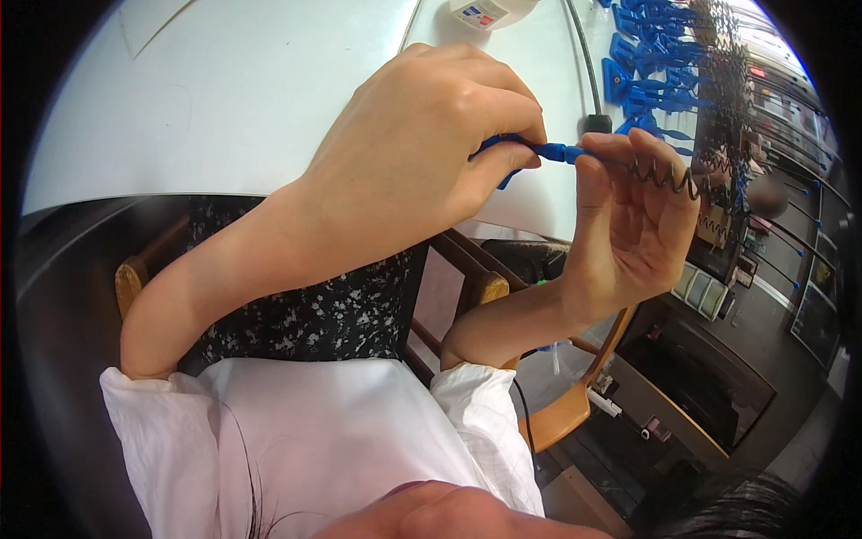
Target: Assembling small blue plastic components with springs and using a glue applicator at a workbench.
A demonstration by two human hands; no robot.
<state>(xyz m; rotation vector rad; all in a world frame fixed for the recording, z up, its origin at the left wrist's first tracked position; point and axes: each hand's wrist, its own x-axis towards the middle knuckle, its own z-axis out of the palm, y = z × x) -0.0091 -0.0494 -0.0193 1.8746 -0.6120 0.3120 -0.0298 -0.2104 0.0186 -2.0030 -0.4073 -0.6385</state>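
Pinched between the thumb and fingers of my left hand is a blue plastic piece, its edges showing on either side of the thumb. It meets a blue plug that sits between both hands. My right hand grips the plug's other end with thumb and index finger, its remaining fingers loosely curled. From there a black coiled cord runs off to the right, across those fingers. Most of the blue piece is hidden by my left hand.
Several blue clips lie at the right side of the white table, beside a mass of black coiled cords. A white bottle and a dark cable are at the far edge. Below right is a wooden chair.
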